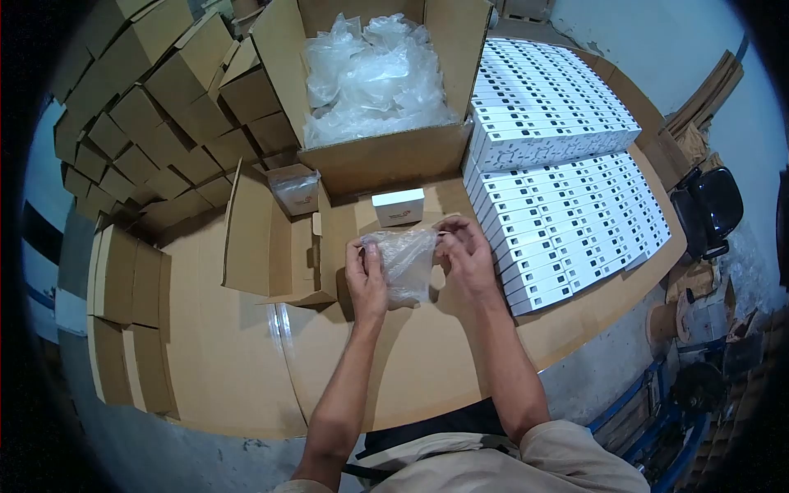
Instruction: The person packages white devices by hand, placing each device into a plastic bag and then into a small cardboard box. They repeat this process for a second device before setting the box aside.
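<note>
Between my two hands a clear plastic bag (pixel 404 264) is stretched out above the cardboard-covered table. My left hand (pixel 367 281) grips its left edge, with the thumb lying over the film. At the bag's upper right corner, my right hand (pixel 468 259) pinches the film between thumb and fingers. Just beyond the bag stands a small white box (pixel 399 208) with a dark print on its front. To the left, an open brown carton (pixel 251 238) holds a white box in clear wrap (pixel 297 195) at its far end.
Behind my hands, a large open carton (pixel 390 152) is heaped with clear plastic bags (pixel 378 78). Rows of white boxes (pixel 567 234) stand on the right. Many brown cartons (pixel 148 107) are piled at the left, with a few more (pixel 127 279) along the table's left edge.
</note>
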Demonstrator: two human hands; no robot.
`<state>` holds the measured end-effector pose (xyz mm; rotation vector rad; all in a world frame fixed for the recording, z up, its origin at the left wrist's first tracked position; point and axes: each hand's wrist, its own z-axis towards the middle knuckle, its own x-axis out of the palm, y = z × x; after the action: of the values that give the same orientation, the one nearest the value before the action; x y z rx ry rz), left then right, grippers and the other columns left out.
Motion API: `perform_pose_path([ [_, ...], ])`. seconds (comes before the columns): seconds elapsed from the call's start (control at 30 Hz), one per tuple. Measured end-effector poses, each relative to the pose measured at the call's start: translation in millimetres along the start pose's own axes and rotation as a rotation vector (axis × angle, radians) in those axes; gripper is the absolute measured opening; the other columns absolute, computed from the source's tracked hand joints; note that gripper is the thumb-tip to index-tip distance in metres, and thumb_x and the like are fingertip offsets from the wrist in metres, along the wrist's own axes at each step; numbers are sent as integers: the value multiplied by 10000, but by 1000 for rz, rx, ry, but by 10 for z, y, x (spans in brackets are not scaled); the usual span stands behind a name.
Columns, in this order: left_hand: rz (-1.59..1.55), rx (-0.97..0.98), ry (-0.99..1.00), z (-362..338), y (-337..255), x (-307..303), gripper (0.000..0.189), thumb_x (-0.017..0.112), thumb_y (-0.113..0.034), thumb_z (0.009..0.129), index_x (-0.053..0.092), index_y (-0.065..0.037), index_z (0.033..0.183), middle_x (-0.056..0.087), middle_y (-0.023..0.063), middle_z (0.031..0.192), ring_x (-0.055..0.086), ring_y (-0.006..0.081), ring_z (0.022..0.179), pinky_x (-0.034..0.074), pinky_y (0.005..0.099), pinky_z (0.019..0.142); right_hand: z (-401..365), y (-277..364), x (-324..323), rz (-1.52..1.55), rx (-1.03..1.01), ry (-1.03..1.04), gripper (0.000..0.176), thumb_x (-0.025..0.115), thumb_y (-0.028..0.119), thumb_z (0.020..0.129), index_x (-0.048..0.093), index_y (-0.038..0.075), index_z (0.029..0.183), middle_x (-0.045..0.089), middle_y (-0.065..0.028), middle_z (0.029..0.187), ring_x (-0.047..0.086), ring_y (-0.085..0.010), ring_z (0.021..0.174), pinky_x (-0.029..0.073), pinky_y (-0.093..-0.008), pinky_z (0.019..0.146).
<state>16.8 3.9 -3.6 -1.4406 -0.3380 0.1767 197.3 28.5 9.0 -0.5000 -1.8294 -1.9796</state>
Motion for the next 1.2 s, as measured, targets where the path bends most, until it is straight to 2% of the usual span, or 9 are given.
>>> perform_pose_path([
  [0.13, 16, 48, -17, 0, 21, 14, 201, 495, -243, 1115, 547, -61, 1183, 576, -12, 967, 504, 57, 868, 449, 241, 771, -62, -168, 160, -382, 37, 83, 248, 686, 167, 1003, 617, -10, 1163, 685, -44, 959, 644, -97, 888, 532, -285, 754],
  [0.33, -118, -10, -50, 13, 72, 8, 149, 570, -130, 1073, 549, -40, 1189, 611, 8, 1026, 553, 83, 929, 479, 258, 838, -118, -233, 246, -848, -224, -103, 166, 519, 121, 1064, 600, -23, 1081, 687, -204, 819, 689, -299, 739, 517, -408, 690],
  [0.43, -174, 39, -71, 28, 76, -5, 165, 601, -92, 1051, 549, -36, 1198, 614, 15, 1041, 567, 93, 949, 487, 264, 862, -141, -218, 274, -881, -253, -115, 168, 479, 93, 1061, 583, -38, 1077, 662, -274, 847, 679, -435, 778, 516, -458, 693],
  [0.57, -247, 124, -153, 60, 169, -8, 174, 607, -122, 1053, 561, -32, 1195, 602, 20, 1054, 572, 101, 968, 489, 266, 867, -156, -218, 307, -884, -286, -156, 173, 461, 104, 1068, 573, -27, 1077, 665, -277, 846, 692, -459, 800, 510, -481, 666],
  [0.67, -297, -76, -120, 18, 151, -38, 261, 641, -159, 1031, 567, -16, 1237, 638, 29, 1078, 599, 112, 1001, 504, 280, 887, -175, -149, 332, -897, -224, -188, 170, 452, 106, 1072, 565, -21, 1087, 664, -280, 847, 695, -470, 804, 508, -488, 657],
  [0.8, -338, -259, 244, -12, 100, -6, 364, 645, -82, 979, 573, -25, 1331, 664, 63, 1168, 622, 145, 1056, 503, 304, 947, -145, -144, 325, -914, -288, -230, 170, 440, 108, 1076, 558, -12, 1092, 662, -276, 827, 687, -484, 800, 508, -491, 649],
  [0.9, -120, -134, 300, -7, 228, -3, 285, 632, -105, 1011, 594, -21, 1280, 683, 43, 1091, 639, 107, 934, 526, 276, 826, -130, -136, 301, -941, -352, -244, 167, 437, 107, 1075, 558, -7, 1092, 663, -278, 821, 684, -493, 811, 507, -505, 650],
  [1.1, -80, -262, 184, -22, -135, 14, 157, 595, -180, 1071, 617, -31, 1113, 668, -10, 895, 548, 29, 691, 419, 213, 563, -79, -148, 201, -999, -356, -262, 158, 448, 101, 1065, 563, -3, 1096, 677, -292, 859, 686, -499, 836, 507, -536, 649],
  [1.2, 51, -159, 143, 3, -64, -30, 152, 595, -185, 1071, 610, -38, 1109, 660, 1, 880, 554, 39, 710, 416, 215, 550, -84, -171, 200, -991, -337, -257, 163, 450, 108, 1065, 560, -5, 1105, 684, -294, 864, 690, -497, 839, 510, -538, 646],
])
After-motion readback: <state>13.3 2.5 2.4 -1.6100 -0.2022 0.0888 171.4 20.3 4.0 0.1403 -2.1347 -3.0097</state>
